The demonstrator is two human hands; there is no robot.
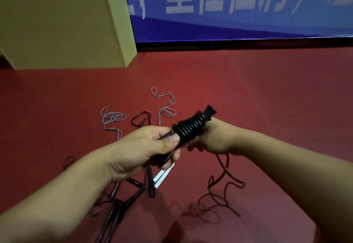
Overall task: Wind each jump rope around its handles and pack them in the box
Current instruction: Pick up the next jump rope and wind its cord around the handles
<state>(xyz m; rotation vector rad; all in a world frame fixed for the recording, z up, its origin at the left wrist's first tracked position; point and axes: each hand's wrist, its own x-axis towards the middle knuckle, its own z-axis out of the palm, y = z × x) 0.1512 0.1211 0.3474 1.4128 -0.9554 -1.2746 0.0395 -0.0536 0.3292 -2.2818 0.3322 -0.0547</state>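
Note:
A pair of black jump rope handles point(191, 126) is held in mid-air, with black rope coiled in tight turns around them. My left hand point(150, 147) grips their near end, thumb on top. My right hand point(215, 137) curls its fingers round the bundle from behind and below. The loose end of the dark rope point(223, 185) hangs from my right hand and lies in loops on the red floor. The tan cardboard box point(57, 26) stands at the far left against the wall.
On the floor below my hands lie several black handles point(133, 195) and a white pair of handles point(162, 175). Loose grey ropes point(112, 118) and a short dark rope loop point(141, 118) lie beyond. A blue banner point(238, 3) covers the wall behind.

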